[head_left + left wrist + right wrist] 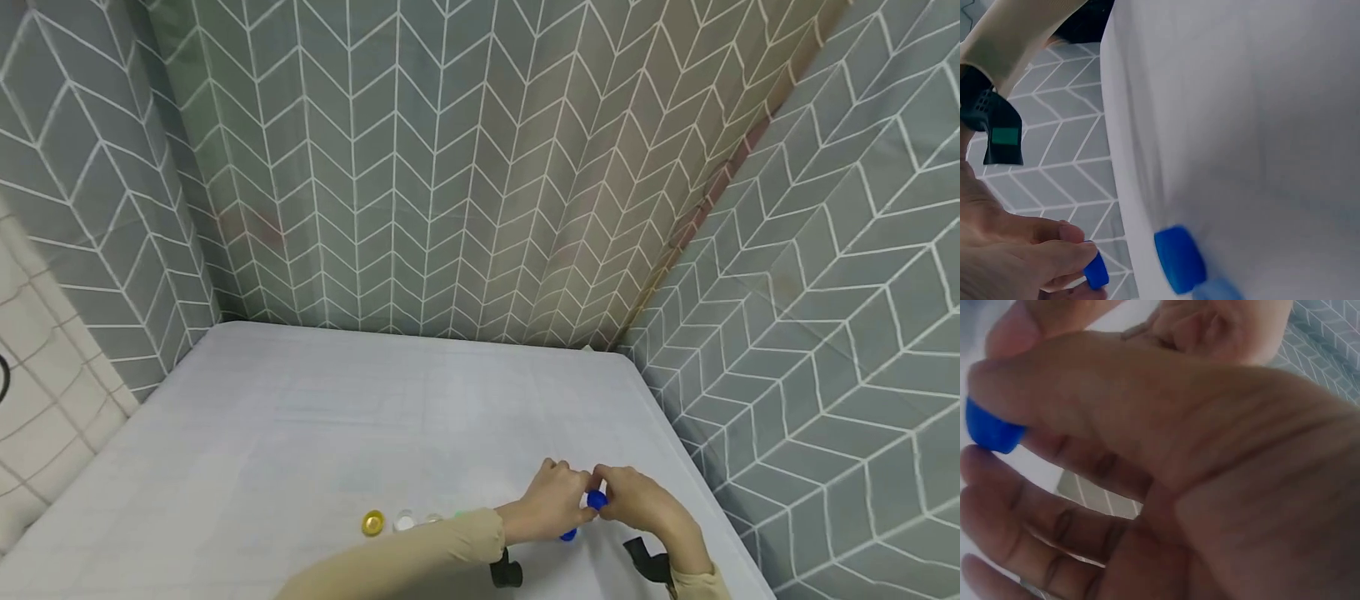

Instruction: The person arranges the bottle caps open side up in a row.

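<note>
A small blue bottle cap (pixel 596 500) is between my two hands, above the right part of the white table. My right hand (pixel 637 498) pinches it between thumb and fingers; in the right wrist view the thumb lies over the blue cap (pixel 992 430). From the other side, my left hand (pixel 551 498) has its thumb and forefinger at the same cap, the fingertips meeting those of the right hand. Another blue cap (pixel 567 534) lies on the table just below the left hand, and shows large in the left wrist view as a blue cap (pixel 1180 259).
A gold cap (pixel 372 522), a white cap (pixel 404 521) and a pale cap (pixel 433 517) lie in a row left of the hands, with a bit of green (pixel 459 513) behind the left sleeve. Patterned curtains (pixel 450 167) hang behind and beside the white table (pixel 300 400).
</note>
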A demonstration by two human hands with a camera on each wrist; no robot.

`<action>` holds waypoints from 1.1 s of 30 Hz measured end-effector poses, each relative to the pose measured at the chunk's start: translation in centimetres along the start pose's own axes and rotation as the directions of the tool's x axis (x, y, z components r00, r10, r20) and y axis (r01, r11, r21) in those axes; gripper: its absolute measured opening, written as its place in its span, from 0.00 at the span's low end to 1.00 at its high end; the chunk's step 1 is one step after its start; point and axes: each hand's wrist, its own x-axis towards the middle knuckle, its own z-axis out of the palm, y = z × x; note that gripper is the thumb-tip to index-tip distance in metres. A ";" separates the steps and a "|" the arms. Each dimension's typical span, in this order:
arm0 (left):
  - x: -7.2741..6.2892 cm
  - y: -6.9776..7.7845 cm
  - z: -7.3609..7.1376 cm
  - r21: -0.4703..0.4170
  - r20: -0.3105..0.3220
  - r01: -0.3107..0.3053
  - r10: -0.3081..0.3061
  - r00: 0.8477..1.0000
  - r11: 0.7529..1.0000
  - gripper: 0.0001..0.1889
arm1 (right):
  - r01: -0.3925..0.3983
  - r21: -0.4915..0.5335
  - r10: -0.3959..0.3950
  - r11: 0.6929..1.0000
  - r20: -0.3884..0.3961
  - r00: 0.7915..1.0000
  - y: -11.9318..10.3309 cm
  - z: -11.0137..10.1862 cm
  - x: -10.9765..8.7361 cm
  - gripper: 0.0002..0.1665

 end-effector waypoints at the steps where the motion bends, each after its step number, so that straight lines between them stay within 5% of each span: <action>1: -0.1 0.1 0.2 0.008 0.009 0.002 -0.002 1.000 1.000 0.11 | 0.012 -0.001 -0.012 1.000 0.016 1.000 0.1 0.2 0.0 0.15; 6: -0.6 0.3 0.8 0.053 0.063 0.005 -0.008 0.998 0.999 0.08 | 0.020 -0.001 -0.020 1.000 0.073 0.997 0.0 1.1 0.1 0.17; 23: -2.0 0.3 1.3 0.168 0.146 -0.007 -0.018 0.989 0.986 0.25 | -0.095 -0.060 0.103 0.994 0.150 0.983 -0.7 2.5 1.2 0.26; 28: -3.0 0.1 0.0 0.187 0.169 -0.017 -0.015 0.985 0.982 0.29 | -0.150 -0.118 0.165 0.982 0.129 0.978 -0.9 1.8 0.6 0.31; 33: -5.1 -1.3 -3.0 0.152 0.135 -0.020 -0.001 0.991 0.988 0.29 | -0.133 -0.093 0.135 0.987 0.019 0.991 -1.1 1.1 0.9 0.32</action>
